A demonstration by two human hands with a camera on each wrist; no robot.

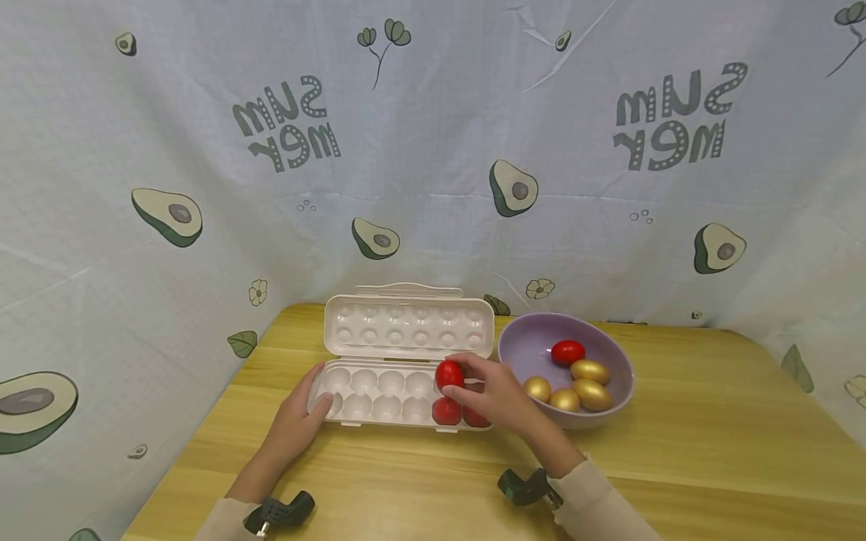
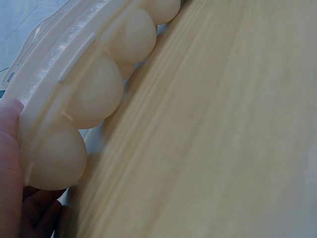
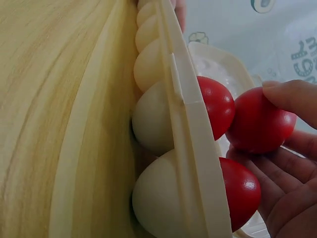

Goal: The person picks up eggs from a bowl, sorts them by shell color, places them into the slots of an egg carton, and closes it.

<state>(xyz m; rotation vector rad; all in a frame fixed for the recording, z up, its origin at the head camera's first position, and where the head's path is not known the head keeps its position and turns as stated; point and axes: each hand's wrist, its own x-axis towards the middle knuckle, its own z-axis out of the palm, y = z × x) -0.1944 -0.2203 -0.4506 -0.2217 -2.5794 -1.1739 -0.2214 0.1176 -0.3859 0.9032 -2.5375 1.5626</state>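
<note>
An open cream plastic egg carton (image 1: 358, 425) lies on the table, lid tipped back. My left hand (image 1: 295, 422) grips its left end, thumb over the rim and fingers under the cups in the left wrist view. Between thumb and fingers, my right hand (image 1: 497, 394) holds a red egg (image 1: 449, 373) at the back row near the right end. Two red eggs sit in the front row, the inner one (image 1: 446, 411) and the end one (image 3: 240, 191). My right hand hides the back right corner cup. The other cups (image 1: 387, 406) further left hold no eggs.
Right of the carton stands a lilac bowl (image 1: 625, 379) with one red egg (image 1: 567, 352) and several gold eggs (image 1: 591, 394). A printed curtain (image 1: 433, 150) hangs behind the wooden table (image 1: 710, 436). Dark devices (image 1: 524, 487) are strapped at both wrists.
</note>
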